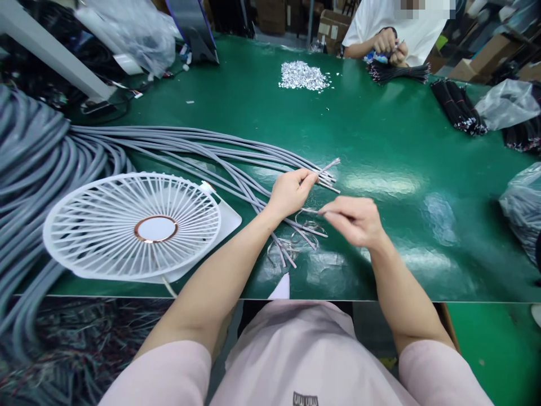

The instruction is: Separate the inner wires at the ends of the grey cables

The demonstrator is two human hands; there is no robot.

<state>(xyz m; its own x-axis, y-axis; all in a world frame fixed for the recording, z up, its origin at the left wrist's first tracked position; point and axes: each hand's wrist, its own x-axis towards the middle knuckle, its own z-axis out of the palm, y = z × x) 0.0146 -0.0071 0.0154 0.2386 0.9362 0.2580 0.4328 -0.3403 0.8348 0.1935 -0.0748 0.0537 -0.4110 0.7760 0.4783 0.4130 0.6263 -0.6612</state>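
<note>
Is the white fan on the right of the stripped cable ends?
No, the white fan lies to the left of the stripped cable ends.

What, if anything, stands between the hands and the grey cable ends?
Nothing visible. The right hand pinches a thin strand among the cable ends; the left hand is on the grey cables. The white fan is off left.

Fairly bright light, seemingly from overhead, leaves pale glare across the middle of the worktop [236, 96] and near its front edge, with soft shadows, while wide-angle stretch and blur smear the cables [34, 135] at its left end and the bag [524, 206] at its right edge.
</note>
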